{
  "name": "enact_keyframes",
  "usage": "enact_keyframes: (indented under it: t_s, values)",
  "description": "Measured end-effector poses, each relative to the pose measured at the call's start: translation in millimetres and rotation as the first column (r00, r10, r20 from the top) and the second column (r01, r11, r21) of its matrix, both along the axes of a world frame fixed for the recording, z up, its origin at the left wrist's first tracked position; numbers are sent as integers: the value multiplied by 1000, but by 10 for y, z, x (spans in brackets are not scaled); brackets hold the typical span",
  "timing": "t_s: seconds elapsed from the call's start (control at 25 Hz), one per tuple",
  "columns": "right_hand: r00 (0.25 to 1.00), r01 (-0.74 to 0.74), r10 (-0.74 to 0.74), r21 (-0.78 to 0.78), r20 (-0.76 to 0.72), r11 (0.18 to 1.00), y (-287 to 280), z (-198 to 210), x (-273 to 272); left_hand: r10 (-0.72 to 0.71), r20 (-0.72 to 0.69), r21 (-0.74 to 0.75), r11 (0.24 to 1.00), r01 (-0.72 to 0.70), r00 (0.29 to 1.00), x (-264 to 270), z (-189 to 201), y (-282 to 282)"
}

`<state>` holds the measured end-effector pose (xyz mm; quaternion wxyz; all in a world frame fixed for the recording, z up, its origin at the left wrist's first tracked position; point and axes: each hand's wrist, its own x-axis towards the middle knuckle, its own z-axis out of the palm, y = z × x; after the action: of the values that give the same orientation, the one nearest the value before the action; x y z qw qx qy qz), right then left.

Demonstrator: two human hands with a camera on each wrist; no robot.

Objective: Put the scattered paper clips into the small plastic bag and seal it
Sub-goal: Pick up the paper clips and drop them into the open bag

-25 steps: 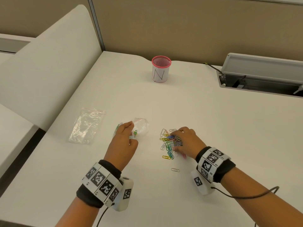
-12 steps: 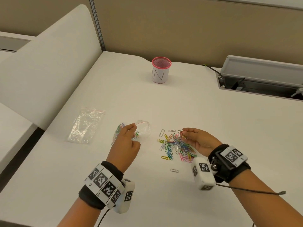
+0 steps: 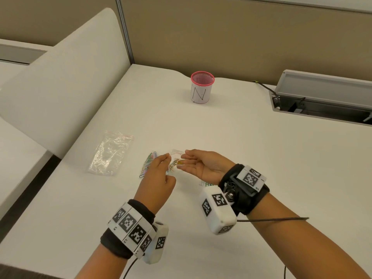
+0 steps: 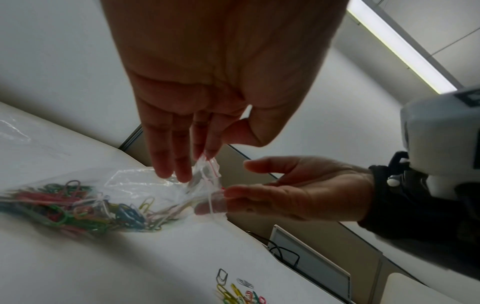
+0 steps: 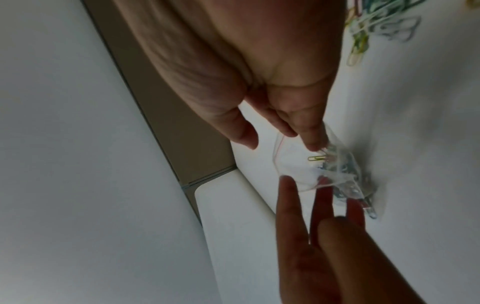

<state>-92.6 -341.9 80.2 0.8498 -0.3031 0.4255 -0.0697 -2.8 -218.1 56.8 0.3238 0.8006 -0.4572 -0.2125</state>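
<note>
The head view looks forward and down over the table [image 3: 261, 158]. Both wrist views sit close, seemingly low, sharing the bag [image 4: 135, 181] mouth.

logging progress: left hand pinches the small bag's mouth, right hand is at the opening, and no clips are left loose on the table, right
Not quite. Loose clips lie on the table, as the left wrist view shows. The rest holds: the left hand pinches the small bag at its mouth, the right hand is at the opening.
</note>
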Motion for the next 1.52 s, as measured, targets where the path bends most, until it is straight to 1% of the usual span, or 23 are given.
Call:
enact_keyframes:
  t_s: [0.08,0.16,0.2,0.24,0.28,0.32,0.36,0.4,0.44,0.48,0.52,0.6,0.8,0.84,0.96,1.0,1.2,1.24,1.28,1.36,1.44,1.48,1.52]
  values:
    - [997,-60,56,-86,-47,994,-24,38,-23,6,14,-2,1000,-6,1000,3,6,11]
    - [989,-134,114,-246,-95,960,-89,40,-176,6,31,-8,1000,-6,999,11,11,14]
    - [975,-197,146,-359,-165,912,-128,25,-294,4,35,-14,1000,-3,999,16,10,15]
    - [940,-301,172,-482,-294,823,-174,-10,-434,1,33,-20,1000,-1,999,20,5,14]
    - [865,-449,172,-574,-472,684,-234,-77,-586,-4,30,-23,1000,4,1000,23,-1,14]
    - [740,-622,139,-589,-658,516,-303,-167,-743,-9,29,-26,1000,10,1000,24,-11,13]
    - [591,-765,86,-523,-802,375,-357,-251,-884,-14,27,-29,999,15,1000,22,-20,10]
    - [459,-855,43,-428,-888,291,-382,-329,-1003,-17,26,-32,999,18,1000,20,-26,10]
    - [366,-900,26,-347,-930,263,-382,-401,-1092,-20,24,-33,999,20,1000,18,-27,8]
    - [319,-916,38,-298,-947,268,-367,-463,-1149,-21,24,-34,999,22,999,19,-30,6]
    - [313,-917,69,-282,-947,283,-342,-508,-1180,-21,25,-33,999,22,999,23,-30,7]
    - [344,-905,108,-298,-933,303,-294,-549,-1169,-17,32,-27,999,17,999,40,-34,11]
    - [508,-812,45,-461,-860,359,-319,-565,-936,-9,39,-12,1000,10,999,62,-38,8]
    - [517,-810,49,-470,-854,350,-318,-570,-879,-8,38,-13,1000,9,999,55,-33,7]
    - [507,-835,39,-479,-861,271,-290,-612,-726,-7,41,-17,1000,8,999,28,-12,-4]
    - [519,-830,37,-493,-854,262,-284,-620,-692,-5,43,-19,1000,6,999,18,-6,-7]
    - [628,-739,5,-594,-778,318,-349,-605,-693,-21,47,-21,1000,22,999,-19,-2,-13]
    - [659,-701,-18,-623,-751,347,-380,-610,-727,-24,42,-18,1000,24,999,-26,-8,-13]
    - [699,-641,-41,-651,-714,407,-411,-607,-769,-25,39,-17,1000,26,999,-30,-15,-14]
    - [800,-439,-74,-666,-595,603,-460,-598,-861,-30,42,-17,999,31,999,-38,-27,-17]
    - [883,-208,-110,-589,-457,781,-470,-572,-941,-35,47,-15,999,36,998,-47,-29,-30]
    - [901,-124,-136,-547,-411,828,-466,-553,-972,-36,46,-16,999,37,998,-52,-28,-34]
    - [910,-68,-162,-522,-382,850,-462,-536,-1002,-37,47,-17,999,38,998,-58,-26,-40]
